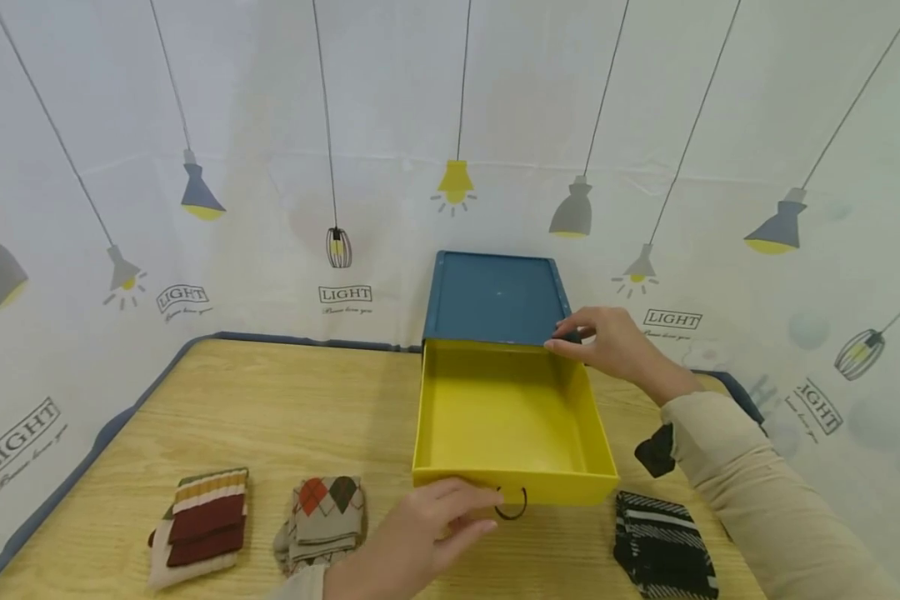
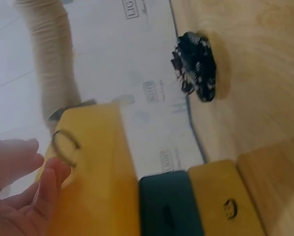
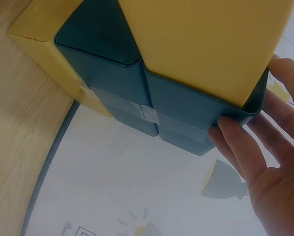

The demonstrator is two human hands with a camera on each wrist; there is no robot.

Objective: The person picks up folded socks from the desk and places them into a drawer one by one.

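Covering the rear of the pulled-out yellow drawer (image 1: 510, 417), the blue drawer case (image 1: 495, 296) is held at its front right corner by the right hand (image 1: 611, 342), thumb and fingers curled round the edge. A dark object (image 1: 654, 452) is partly hidden by the right sleeve (image 1: 750, 475) and cannot be identified. The argyle socks (image 1: 326, 512) are partly blocked by the left hand (image 1: 420, 533). Three folded sock bundles are counted, with the maroon striped socks (image 1: 206, 527) and black patterned socks (image 1: 660, 542) included. In the left wrist view, three drawer fronts are seen, two yellow and one blue. The drawer's black loop handle (image 1: 512, 505) is seen right at the left fingertips, which are parted; whether it is touched cannot be told.
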